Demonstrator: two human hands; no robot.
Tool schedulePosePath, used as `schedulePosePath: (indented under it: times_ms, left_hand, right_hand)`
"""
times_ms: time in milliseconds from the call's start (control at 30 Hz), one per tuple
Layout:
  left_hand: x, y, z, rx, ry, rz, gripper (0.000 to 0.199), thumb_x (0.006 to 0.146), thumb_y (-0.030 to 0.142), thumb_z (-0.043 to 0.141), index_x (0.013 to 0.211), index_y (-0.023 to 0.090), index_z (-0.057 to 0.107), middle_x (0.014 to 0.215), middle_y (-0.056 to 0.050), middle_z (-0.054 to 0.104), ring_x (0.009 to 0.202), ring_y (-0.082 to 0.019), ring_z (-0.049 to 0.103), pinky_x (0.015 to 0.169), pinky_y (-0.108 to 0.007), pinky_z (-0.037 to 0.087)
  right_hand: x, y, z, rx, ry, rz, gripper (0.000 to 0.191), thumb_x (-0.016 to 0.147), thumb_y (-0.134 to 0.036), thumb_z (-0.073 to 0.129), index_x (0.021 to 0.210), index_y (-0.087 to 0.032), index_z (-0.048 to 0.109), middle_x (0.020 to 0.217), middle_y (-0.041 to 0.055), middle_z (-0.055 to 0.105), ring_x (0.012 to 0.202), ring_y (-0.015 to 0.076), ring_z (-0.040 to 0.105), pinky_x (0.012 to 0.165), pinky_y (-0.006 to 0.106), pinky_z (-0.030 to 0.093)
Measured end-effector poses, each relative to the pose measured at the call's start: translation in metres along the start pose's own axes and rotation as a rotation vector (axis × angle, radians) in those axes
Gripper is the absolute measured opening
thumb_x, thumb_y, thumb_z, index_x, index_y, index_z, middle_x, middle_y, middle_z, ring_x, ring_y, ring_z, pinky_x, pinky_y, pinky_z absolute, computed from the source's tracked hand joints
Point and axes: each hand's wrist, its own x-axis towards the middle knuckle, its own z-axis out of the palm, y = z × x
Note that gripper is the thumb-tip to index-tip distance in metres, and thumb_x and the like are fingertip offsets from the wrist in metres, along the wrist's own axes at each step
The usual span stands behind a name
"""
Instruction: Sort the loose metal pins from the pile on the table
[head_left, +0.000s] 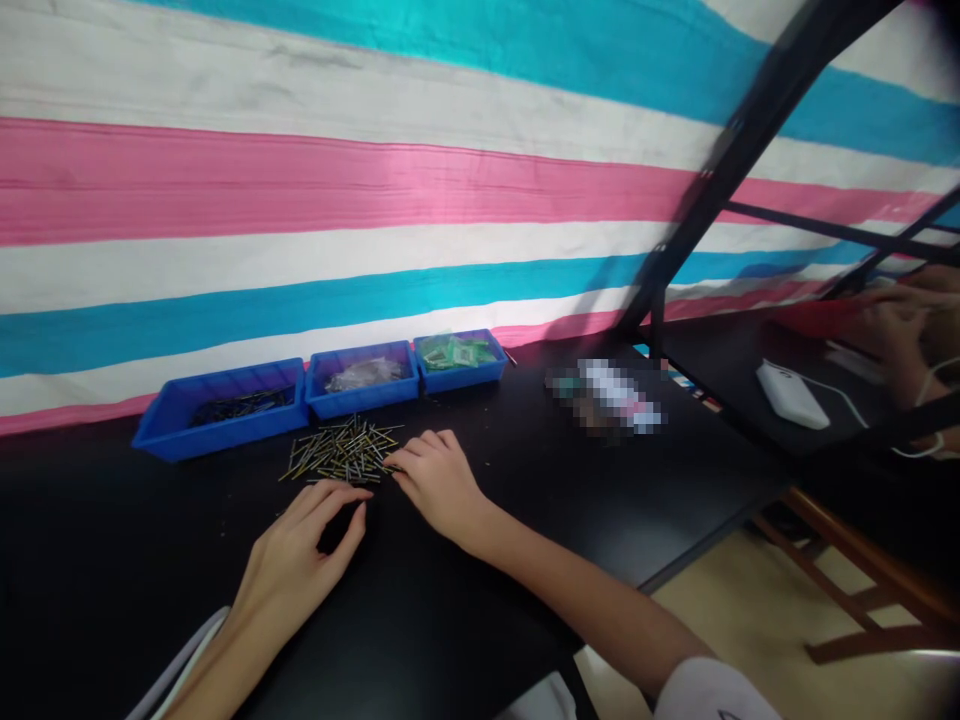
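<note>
With right hand (442, 495), fingers bunched, touching right edge of thin-rod pile (345, 450) before blue bins (232, 432), can't tell if pinching any; with left hand (289, 560), curved open, just beside near edge, likely for easy reach.

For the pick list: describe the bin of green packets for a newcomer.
Along the striped sheet at the back of the black table stand three blue bins. Take the rightmost bin: it alone holds green packets; the middle bin holds clear bags, the left bin dark thin pieces.
</note>
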Motion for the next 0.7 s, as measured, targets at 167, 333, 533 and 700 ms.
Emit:
schedulePosePath:
  times_ms: [167, 333, 533, 700]
  left_hand:
    - [0.0008, -0.0029, 0.0031, 0.000, 0.012, 0.006, 0.023, 0.081, 0.039, 0.046, 0.092, 0.026, 0.062, 0.096, -0.001, 0.063, 0.090, -0.017, 0.059, 0.062, -0.021, 0.048]
    - [0.0014, -0.0033, 0.0027, -0.020, 0.006, -0.017, 0.023, 0.081, 0.039, 0.047, 0.093, 0.026, 0.062, 0.096, -0.001, 0.062, 0.091, -0.017, 0.058, 0.062, -0.021, 0.048]
    - [0.0006, -0.0019, 0.0045, -0.110, -0.003, -0.036, 0.023, 0.080, 0.040, 0.049, 0.092, 0.026, 0.063, 0.095, -0.001, 0.062, 0.081, -0.015, 0.059, 0.058, -0.020, 0.047]
    - [-0.0001, 0.0051, 0.0068, -0.235, -0.022, -0.067, 0.021, 0.080, 0.036, 0.050, 0.091, 0.025, 0.064, 0.092, -0.002, 0.061, 0.073, -0.013, 0.057, 0.058, -0.021, 0.047]
  right_hand:
    - [0.0012, 0.0036, -0.0023, -0.013, -0.017, 0.022, 0.019, 0.088, -0.018, 0.044, 0.101, -0.021, 0.057, 0.090, 0.0033, 0.060, 0.089, 0.0178, 0.045, 0.078, 0.032, 0.028]
    - [0.0014, 0.0065, -0.0013, -0.009, 0.015, 0.035, 0.025, 0.088, -0.014, 0.042, 0.108, -0.021, 0.055, 0.096, 0.0037, 0.059, 0.091, 0.0180, 0.044, 0.079, 0.033, 0.028]
    - [0.0033, 0.0007, -0.0052, 0.095, 0.080, 0.152, 0.028, 0.090, -0.017, 0.038, 0.111, -0.024, 0.056, 0.098, 0.0036, 0.057, 0.090, 0.0170, 0.044, 0.078, 0.031, 0.030]
    - [0.0048, -0.0031, -0.0055, 0.217, 0.136, 0.245, 0.029, 0.091, -0.020, 0.037, 0.113, -0.027, 0.055, 0.097, 0.0032, 0.058, 0.091, 0.0170, 0.046, 0.079, 0.031, 0.030]
